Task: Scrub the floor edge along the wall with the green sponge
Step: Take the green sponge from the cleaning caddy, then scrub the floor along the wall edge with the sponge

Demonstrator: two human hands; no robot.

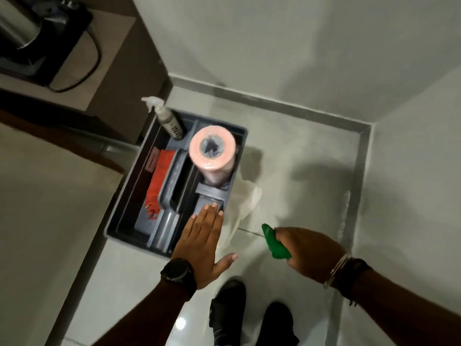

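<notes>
My right hand [309, 253] is closed around the green sponge [274, 243], which sticks out toward the left above the pale floor tiles. My left hand [202, 243] is flat, fingers together and thumb spread, hovering over the near right corner of the grey caddy [114, 226]; it holds nothing. The floor edge [359, 171], a grey strip along the base of the white wall, runs along the right and meets the far wall's strip at the corner [366, 127]. White residue streaks the floor beside the right strip.
The caddy holds a pink roll [212, 151], a spray bottle [167, 118] and an orange cloth [159, 181]. A white cloth [244, 203] lies on the floor beside it. A wooden cabinet [139, 46] stands at left. My dark shoes [249, 313] are below.
</notes>
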